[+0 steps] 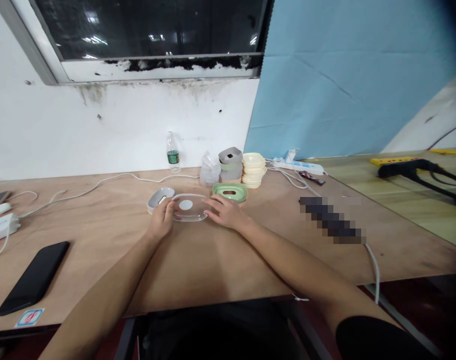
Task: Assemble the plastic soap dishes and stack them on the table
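Note:
A clear oval plastic piece (190,212), like a shallow lid or dish, is held level above the table with a whitish round patch in its middle. My left hand (163,217) pinches its left end, thumb on top. At the right end, the fingertips and thumb of my right hand (226,212) hold the rim with the fingers partly spread. Just behind my left hand is a grey oval dish (161,196) with a slot in it. A green oval dish (235,190) with a central opening lies behind my right hand.
Stacked grey and green containers (230,170), cream dishes (253,171), a clear plastic bag (210,172) and a bottle (173,156) line the wall. A phone (35,276) lies left; a white power strip (301,166) and cables lie at back right. A pixelated dark object (331,220) lies right.

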Available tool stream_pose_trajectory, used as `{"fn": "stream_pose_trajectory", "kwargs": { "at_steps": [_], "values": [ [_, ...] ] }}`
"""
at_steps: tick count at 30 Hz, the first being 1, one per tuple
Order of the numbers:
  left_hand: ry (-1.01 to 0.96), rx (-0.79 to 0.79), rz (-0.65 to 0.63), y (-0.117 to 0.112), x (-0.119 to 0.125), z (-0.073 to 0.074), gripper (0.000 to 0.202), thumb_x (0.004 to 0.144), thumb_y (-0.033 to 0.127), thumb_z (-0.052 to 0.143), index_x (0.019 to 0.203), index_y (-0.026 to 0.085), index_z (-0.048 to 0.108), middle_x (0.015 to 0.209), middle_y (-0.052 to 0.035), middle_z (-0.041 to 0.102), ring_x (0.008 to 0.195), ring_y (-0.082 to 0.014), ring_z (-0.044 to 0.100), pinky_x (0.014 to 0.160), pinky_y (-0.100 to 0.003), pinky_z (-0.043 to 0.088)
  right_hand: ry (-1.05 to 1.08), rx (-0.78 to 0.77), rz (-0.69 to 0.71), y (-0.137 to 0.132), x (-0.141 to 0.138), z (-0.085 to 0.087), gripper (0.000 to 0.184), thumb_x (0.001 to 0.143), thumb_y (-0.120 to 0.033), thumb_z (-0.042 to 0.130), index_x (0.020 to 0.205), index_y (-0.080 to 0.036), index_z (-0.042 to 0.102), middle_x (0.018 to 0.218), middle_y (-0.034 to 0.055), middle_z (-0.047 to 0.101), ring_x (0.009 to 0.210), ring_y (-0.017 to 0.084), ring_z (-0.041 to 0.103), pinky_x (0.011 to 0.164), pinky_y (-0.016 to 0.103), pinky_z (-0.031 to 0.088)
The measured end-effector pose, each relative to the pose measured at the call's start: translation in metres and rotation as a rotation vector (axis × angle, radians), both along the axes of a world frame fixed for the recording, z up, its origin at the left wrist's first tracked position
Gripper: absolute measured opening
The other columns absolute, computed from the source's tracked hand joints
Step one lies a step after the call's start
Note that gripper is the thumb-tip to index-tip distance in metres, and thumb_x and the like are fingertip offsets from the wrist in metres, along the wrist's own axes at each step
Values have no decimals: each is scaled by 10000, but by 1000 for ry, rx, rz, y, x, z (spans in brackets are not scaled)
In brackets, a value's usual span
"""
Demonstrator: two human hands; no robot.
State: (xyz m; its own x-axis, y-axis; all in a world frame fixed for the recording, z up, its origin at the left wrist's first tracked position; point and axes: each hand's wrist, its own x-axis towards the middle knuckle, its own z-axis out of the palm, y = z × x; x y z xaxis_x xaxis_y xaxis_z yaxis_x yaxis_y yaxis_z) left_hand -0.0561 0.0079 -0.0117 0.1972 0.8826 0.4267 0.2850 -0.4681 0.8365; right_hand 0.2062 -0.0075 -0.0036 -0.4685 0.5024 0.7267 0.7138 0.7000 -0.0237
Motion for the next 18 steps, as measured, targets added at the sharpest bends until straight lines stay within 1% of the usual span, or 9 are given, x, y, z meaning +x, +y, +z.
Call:
{"fn": "stream_pose_trajectory", "kwargs": {
  "at_steps": [3,5,6,9,12,13,15,18],
  "values": [
    [-137,-68,-17,-4,9,3,544,938,573,350,1305,188,465,722,-47,684,540,-197,648,519,-341,551,-16,-17,52,2,7,2,516,865,-522,562,1302,-247,553,1144,97,623,953,205,632,748,292,530],
    [-172,-77,-3,-5,11,7,547,941,563,358,1311,175,465,655,-32,668,530,-192,639,513,-331,546,-27,-25,97,2,9,3,592,826,-583,581,1307,-239,548,1157,105,616,973,217,629,769,301,532],
    [-180,-81,8,-5,10,9,543,943,559,356,1303,171,477,631,-27,661,522,-190,633,510,-327,542,-27,-24,108,2,9,3,598,817,-592,586,1299,-240,552,1153,105,617,967,216,630,772,301,532],
    [-186,-97,34,-3,8,10,532,948,557,337,1285,176,493,592,-10,646,486,-181,610,491,-317,521,-38,-19,130,1,6,3,526,830,-550,591,1254,-238,579,1115,99,628,925,198,639,752,289,531],
    [-157,-105,44,-1,4,8,536,951,561,311,1273,181,506,623,-12,655,467,-173,589,489,-317,507,-54,-7,156,1,5,3,402,858,-480,581,1170,-228,612,1064,96,640,905,190,639,747,292,527],
    [-140,-81,58,0,3,7,532,951,558,313,1260,179,523,663,-22,667,492,-174,599,519,-323,516,-47,-5,158,2,6,4,365,864,-465,576,1138,-227,620,1054,95,642,909,191,637,754,296,525],
    [-91,12,93,1,-1,6,511,953,536,328,1241,175,548,758,-43,689,604,-185,640,638,-340,538,-2,-15,147,4,10,4,339,855,-469,582,1085,-225,625,1040,94,644,914,198,630,758,304,520],
    [64,169,137,1,-10,10,449,945,487,394,1221,181,571,919,-67,702,870,-218,660,847,-365,505,140,-28,80,10,22,3,394,796,-537,627,1017,-211,621,973,91,640,846,207,616,724,319,509]
  ]
}}
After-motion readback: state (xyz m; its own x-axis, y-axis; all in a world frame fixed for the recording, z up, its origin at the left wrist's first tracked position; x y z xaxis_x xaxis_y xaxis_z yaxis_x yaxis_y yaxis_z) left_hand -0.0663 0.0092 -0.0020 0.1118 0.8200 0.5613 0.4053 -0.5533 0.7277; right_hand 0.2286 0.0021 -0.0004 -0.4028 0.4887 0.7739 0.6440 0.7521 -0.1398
